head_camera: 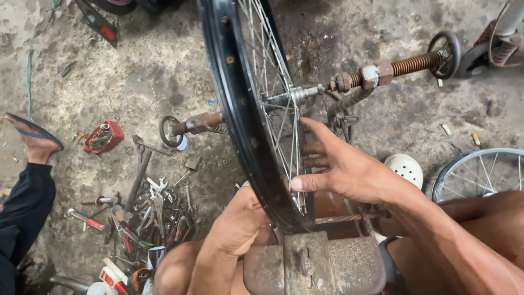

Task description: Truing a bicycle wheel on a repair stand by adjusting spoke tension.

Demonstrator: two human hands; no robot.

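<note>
Right hand grip: my right hand [349, 169] lies spread on the right face of the bicycle wheel [256, 109], fingers apart across the spokes [284, 125] and thumb pressed against the black rim [240, 120]; I see it clamped on nothing.
Left hand grip: my left hand [240, 221] sits low on the near left side of the rim, its back toward me; the fingers are hidden behind the rim, so I cannot tell whether they close.
Wheel: it stands upright on edge in the middle of the scene, its lowest part dropping into the rusty stand [316, 262] near me.
Axle: the hub [295, 95] is caught between two rusty threaded rods, one running far right to a small handwheel [445, 52], the other ending in a ring handle [168, 131] on the left.
Floor: stained concrete floor [136, 71] carries everything.
Tools: a heap of wrenches and pliers [155, 210] lies near left of the wheel, with a red box of small parts [103, 136] farther left.
Other wheel: a second spoked wheel [480, 172] lies at the right edge, a white clog [405, 168] just beside my right wrist.
Other person: a dark trouser leg and a foot in a sandal [34, 136] show at the left edge, well apart from my hands.
</note>
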